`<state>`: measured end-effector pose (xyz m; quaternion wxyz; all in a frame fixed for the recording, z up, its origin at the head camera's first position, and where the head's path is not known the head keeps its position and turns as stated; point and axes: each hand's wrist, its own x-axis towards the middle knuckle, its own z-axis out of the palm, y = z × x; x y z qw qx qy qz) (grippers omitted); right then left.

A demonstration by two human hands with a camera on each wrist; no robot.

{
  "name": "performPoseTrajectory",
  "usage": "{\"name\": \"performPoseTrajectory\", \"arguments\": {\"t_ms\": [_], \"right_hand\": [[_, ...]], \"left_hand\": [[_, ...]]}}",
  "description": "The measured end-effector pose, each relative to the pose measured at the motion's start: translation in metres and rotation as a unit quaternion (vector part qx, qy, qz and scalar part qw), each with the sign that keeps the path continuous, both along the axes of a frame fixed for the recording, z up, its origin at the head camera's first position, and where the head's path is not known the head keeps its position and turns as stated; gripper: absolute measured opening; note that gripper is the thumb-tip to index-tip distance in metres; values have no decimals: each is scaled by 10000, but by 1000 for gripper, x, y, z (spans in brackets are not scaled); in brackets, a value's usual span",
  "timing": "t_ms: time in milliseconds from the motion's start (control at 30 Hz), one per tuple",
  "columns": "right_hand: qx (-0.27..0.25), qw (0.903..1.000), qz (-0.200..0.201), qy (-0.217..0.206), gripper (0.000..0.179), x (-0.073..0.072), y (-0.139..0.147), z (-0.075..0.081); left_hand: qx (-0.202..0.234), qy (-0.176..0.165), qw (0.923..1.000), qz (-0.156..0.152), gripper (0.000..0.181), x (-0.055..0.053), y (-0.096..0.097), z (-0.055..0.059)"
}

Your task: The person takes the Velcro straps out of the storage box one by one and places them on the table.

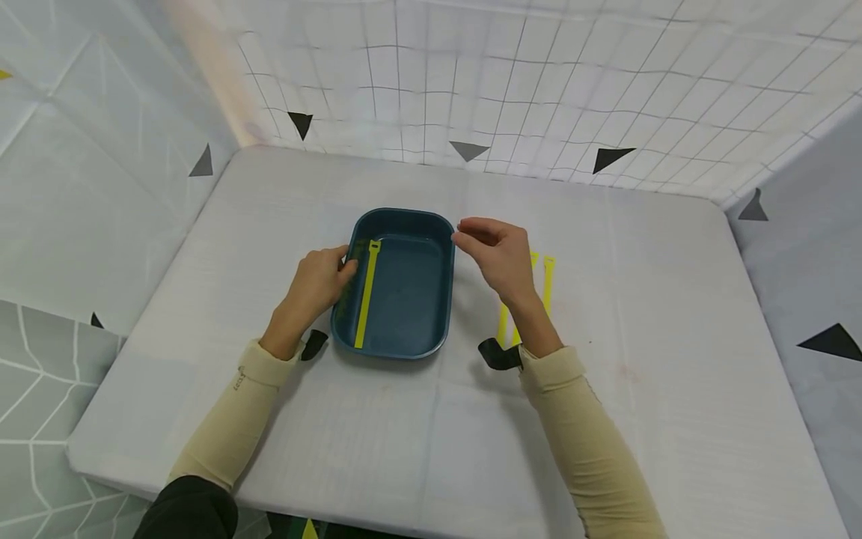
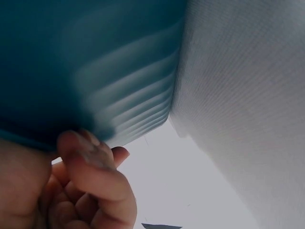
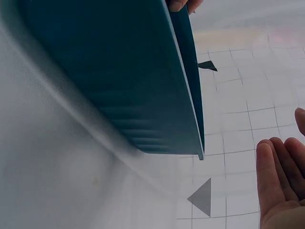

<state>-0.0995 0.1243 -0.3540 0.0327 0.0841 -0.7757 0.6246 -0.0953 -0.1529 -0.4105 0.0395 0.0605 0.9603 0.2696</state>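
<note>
Head view: a blue tray (image 1: 411,299) stands upright on a white-covered table (image 1: 606,449), long axis running away from the person, far end leaning slightly right. Contents visible: one yellow strip (image 1: 367,296), lying lengthwise near the left wall and roughly parallel to it, with its wider, slotted end pointing to the far side. Additional strips (image 1: 548,284) are located on the table to the right of the tray, partly covered by the right hand (image 1: 497,254) and forearm; their exact number cannot be told. Two of their slotted ends show, also facing the far side. Left hand (image 1: 319,281): thumb and fingers closed over the tray's left rim, gripping it. Right hand: near the right rim, apart from it; per the right wrist view, fingers extended side by side, thumb spread away, nothing held.
</note>
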Motion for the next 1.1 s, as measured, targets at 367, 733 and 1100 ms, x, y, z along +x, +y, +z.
{"name": "performPoseTrajectory", "arguments": {"t_ms": [367, 733, 1100], "right_hand": [[-189, 9994, 224, 189, 30, -22, -19, -26], [209, 9982, 526, 199, 28, -36, -45, -27], [470, 9971, 597, 82, 30, -46, -63, -26]], "left_hand": [[-19, 62, 10000, -32, 24, 0, -4, -2], [-22, 123, 9999, -114, 20, -2, -5, -3], [55, 103, 9998, -141, 19, -3, -4, -3]]}}
